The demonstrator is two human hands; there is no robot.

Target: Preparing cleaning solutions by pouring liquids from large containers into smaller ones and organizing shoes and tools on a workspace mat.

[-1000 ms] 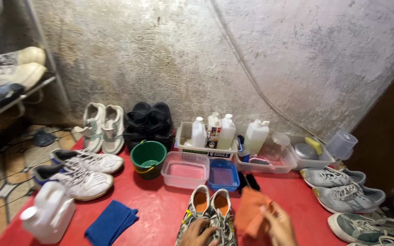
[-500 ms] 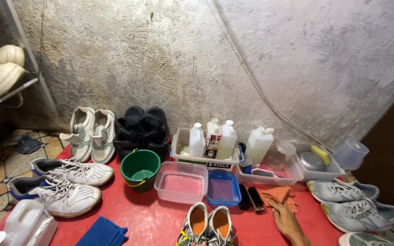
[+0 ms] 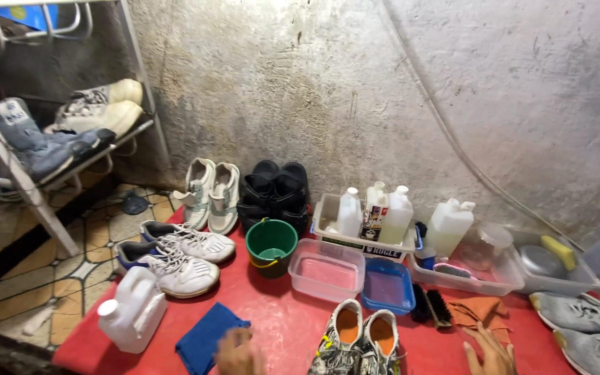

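My left hand [image 3: 236, 354] is blurred at the bottom edge, over the right corner of a folded blue cloth [image 3: 205, 337] on the red mat [image 3: 279, 326]. Whether it grips the cloth cannot be told. My right hand [image 3: 489, 354] is low at the right with its fingers spread and nothing in it, just below a crumpled orange cloth [image 3: 477, 312]. Between my hands stands a pair of patterned sneakers with orange insoles [image 3: 359, 340].
Behind the sneakers are a clear tub of pinkish water [image 3: 326, 271], a blue tub [image 3: 387, 286], two brushes [image 3: 433, 305] and a green bucket [image 3: 271, 244]. A white jug [image 3: 132, 314], white sneakers [image 3: 175, 258], a bottle tray [image 3: 366, 226], grey sneakers [image 3: 585, 326] and a shoe rack [image 3: 50, 149] surround them.
My right hand laid the orange cloth down beside the brushes and drew back with nothing in it. My left hand moved left to the blue cloth. The view swung left.
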